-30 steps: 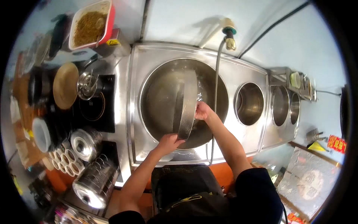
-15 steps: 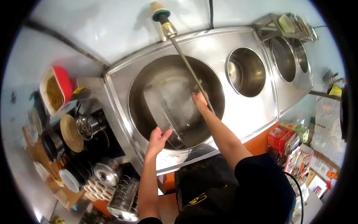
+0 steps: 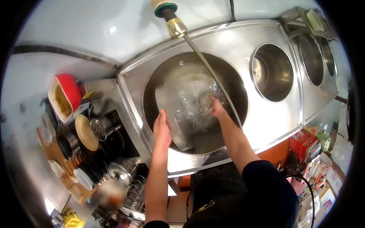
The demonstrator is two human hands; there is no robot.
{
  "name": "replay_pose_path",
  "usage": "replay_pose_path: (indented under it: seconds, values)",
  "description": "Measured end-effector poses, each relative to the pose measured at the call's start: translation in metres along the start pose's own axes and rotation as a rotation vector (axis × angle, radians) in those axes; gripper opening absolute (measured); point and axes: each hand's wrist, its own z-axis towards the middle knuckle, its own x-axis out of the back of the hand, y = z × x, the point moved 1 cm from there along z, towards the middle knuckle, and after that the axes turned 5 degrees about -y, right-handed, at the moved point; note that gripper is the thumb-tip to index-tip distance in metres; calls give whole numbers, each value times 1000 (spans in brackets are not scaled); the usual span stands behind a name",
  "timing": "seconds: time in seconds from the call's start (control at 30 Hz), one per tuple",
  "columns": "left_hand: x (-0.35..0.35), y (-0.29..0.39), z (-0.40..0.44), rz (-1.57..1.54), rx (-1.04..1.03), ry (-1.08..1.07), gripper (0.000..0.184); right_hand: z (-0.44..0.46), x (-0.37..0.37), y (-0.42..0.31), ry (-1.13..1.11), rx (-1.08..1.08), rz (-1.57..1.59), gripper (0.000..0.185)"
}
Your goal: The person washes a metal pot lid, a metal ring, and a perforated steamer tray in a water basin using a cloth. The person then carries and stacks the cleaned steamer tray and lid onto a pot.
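A wide round metal pan or pot point(image 3: 171, 114) lies tilted inside the large round basin point(image 3: 150, 81), its curved side wall turned toward the left. My left hand point(image 3: 162, 128) is held flat against the left of that wall, fingers extended and together, at the basin's edge. Over the pan's inside is my right hand point(image 3: 216, 106), its fingers pressed round something blurred and greyish that I cannot make out. Splashes and wet shine show around it. A thin grey hose point(image 3: 209, 66) runs down across the basin, just right of my right hand.
A brass hose fitting point(image 3: 176, 27) sticks out above the basin. Smaller round wells point(image 3: 272, 72) lie to the right. On the left are a red container point(image 3: 69, 90) of brown food, a beige pan point(image 3: 86, 133), a small pot point(image 3: 102, 128) and stacked lids.
The pan has gone from standing upright to lying tilted in the basin. My left hand has let go of its rim and straightened. My right hand has moved over the pan's inside. The view has turned.
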Motion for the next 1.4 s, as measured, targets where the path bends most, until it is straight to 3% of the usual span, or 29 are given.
replay_pose_path:
  seconds: [0.03, 0.13, 0.27, 0.3, 0.4, 0.47, 0.5, 0.6, 0.63, 0.67, 0.7, 0.8, 0.87, 0.97, 1.07, 1.13, 1.2, 1.23, 1.33, 1.37, 1.4]
  values:
    - [-3, 4, 0, 5, -2, -57, 44, -21, -21, -7, -247, -78, 68, 35]
    - [-4, 4, 2, 130, -70, -308, 45, -70, -86, -1, -242, 100, -42, 32]
    - [-17, 5, 2, 202, -121, -441, 50, -182, -156, -1, -399, 331, -540, 31]
    - [-19, 1, 2, 248, -132, -465, 50, -193, -154, 4, -357, 394, -825, 32]
    - [-32, -3, -7, 354, -150, -446, 49, -239, -216, 4, -517, 1103, -1522, 38]
    - [-39, -11, -11, 402, -223, -447, 50, -235, -220, 3, -516, 939, -1711, 42]
    - [-37, -18, -9, 290, -117, -422, 53, -234, -227, 3, -516, 850, -1802, 45]
    - [-23, -30, -11, 545, -65, -520, 52, -220, -260, -14, -339, 507, -1993, 48]
    - [-24, -42, -15, 476, -306, -552, 48, -208, -267, -18, -260, 634, -1976, 50]
    - [-11, -57, -11, 441, -134, -610, 45, -167, -254, -19, -218, 768, -1946, 49]
    - [-8, -55, -20, 438, -146, -621, 48, -126, -246, -24, -175, 900, -1904, 49]
    - [4, -53, -38, 394, -112, -658, 49, -4, -240, -73, -408, 132, -1334, 48]
    - [7, -42, -56, 343, -90, -651, 50, 59, -228, -81, -381, -44, -1230, 49]
    - [15, -21, -81, 272, -71, -622, 49, 60, -213, -60, -125, -28, -1314, 44]
    - [28, -17, -83, 102, -28, -552, 48, 100, -116, -35, 78, -94, -1421, 44]
    - [22, -13, -78, 26, -72, -500, 38, 96, -59, -25, 143, 304, -1973, 37]
    - [18, -22, -65, 17, -85, -435, 33, 65, -53, -17, 292, 389, -1596, 34]
    - [12, -24, -59, 38, -136, -403, 22, 46, -48, -11, 364, 419, -1401, 34]
    - [6, -31, -46, 10, -90, -301, 16, 5, -38, 18, -26, 866, -2111, 33]
    - [2, -31, -46, -17, -99, -277, 15, 2, -32, 13, -175, 820, -2148, 33]
    - [2, -32, -42, -15, -86, -264, 16, 16, -12, 3, -92, 685, -1661, 32]
